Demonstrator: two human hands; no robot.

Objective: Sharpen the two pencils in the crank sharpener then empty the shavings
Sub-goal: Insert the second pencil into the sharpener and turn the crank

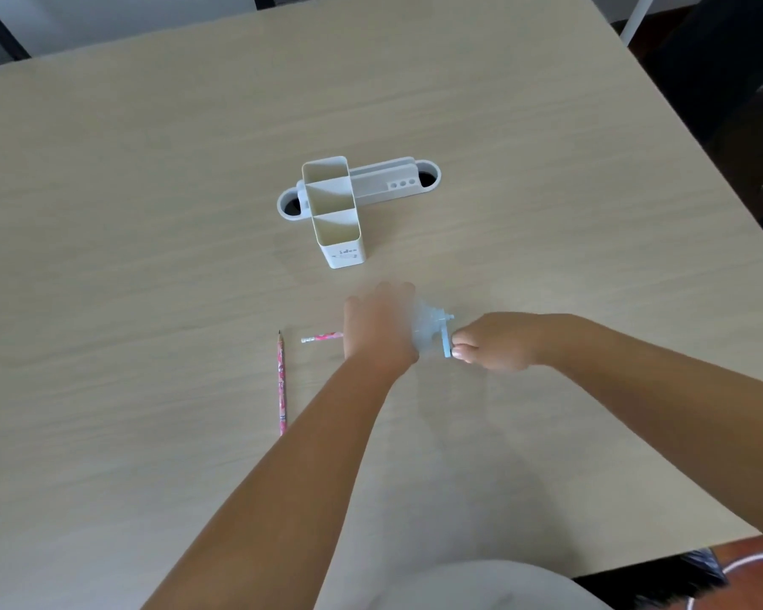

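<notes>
Nearest, two bare forearms reach out over the pale wood tabletop (150,301) toward its middle. Left of them a pink patterned pencil (281,385) lies loose on the wood, its dark point aimed away from the person. Just beyond, the left hand (377,328) is clamped down over the pale blue crank sharpener (426,330), its fingers closed around the body (the hand and the sharpener are both smeared by blur, so the exact grip is hard to read). A second pink pencil (322,337) sticks out sideways from under that hand, pointing left, its near end hidden by the hand. On the sharpener's right side the right hand (496,343) pinches the knob of the crank handle (446,343) between thumb and fingertips, the handle hanging downward. Farther off, well apart from the hands, a white divided desk organiser (342,222) stands upright in front of a white oval cable grommet (428,176) set in the tabletop.
</notes>
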